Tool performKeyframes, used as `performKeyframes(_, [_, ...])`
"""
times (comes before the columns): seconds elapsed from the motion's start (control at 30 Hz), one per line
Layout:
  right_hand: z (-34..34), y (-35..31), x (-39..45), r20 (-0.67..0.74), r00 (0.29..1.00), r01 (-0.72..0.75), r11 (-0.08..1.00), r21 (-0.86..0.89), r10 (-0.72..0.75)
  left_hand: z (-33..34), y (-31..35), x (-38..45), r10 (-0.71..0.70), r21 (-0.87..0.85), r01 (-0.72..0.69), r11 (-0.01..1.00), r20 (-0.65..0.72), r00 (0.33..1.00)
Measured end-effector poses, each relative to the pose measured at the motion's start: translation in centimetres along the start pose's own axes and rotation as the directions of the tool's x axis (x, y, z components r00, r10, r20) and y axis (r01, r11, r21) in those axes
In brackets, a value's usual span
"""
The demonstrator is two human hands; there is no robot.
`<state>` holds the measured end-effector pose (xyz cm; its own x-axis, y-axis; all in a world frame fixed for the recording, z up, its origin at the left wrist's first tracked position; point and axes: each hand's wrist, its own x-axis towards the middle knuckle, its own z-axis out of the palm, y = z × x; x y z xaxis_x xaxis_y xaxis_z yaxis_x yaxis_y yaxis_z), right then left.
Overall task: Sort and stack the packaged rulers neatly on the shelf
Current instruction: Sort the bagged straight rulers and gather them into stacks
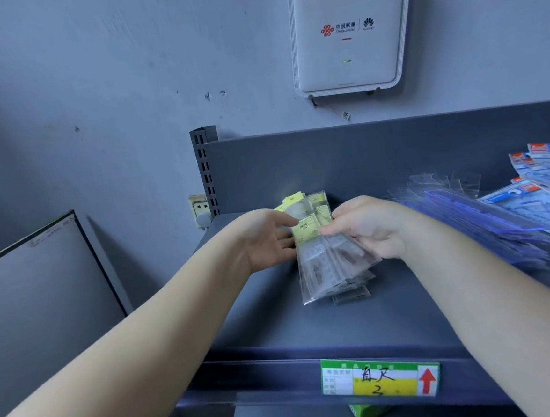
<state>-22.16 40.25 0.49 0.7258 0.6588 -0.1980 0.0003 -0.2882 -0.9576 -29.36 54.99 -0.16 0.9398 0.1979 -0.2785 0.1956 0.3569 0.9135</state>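
Left hand (269,238) with straight fingers against the ruler packets (327,253), right hand (368,226) pinching their top; loose packets (487,219) right on grey shelf (310,325)

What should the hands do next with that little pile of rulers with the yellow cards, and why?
Probably squeeze the pile square from both sides. The left hand rests flat against one edge of the yellow-card ruler packs, the right hand pinches the other edge, and the packs fan out unevenly at the near end on the shelf. Evening the edges would likely make the stack neat.
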Motion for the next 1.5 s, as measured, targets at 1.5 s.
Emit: performKeyframes(1.5, [-1.8, -0.1, 0.7, 0.121, 0.981, -0.190, 0.865, 0.463, 0.151, -1.6, 2.7, 1.4, -0.201, 0.165, 0.210, 0.964, -0.069, 0.977])
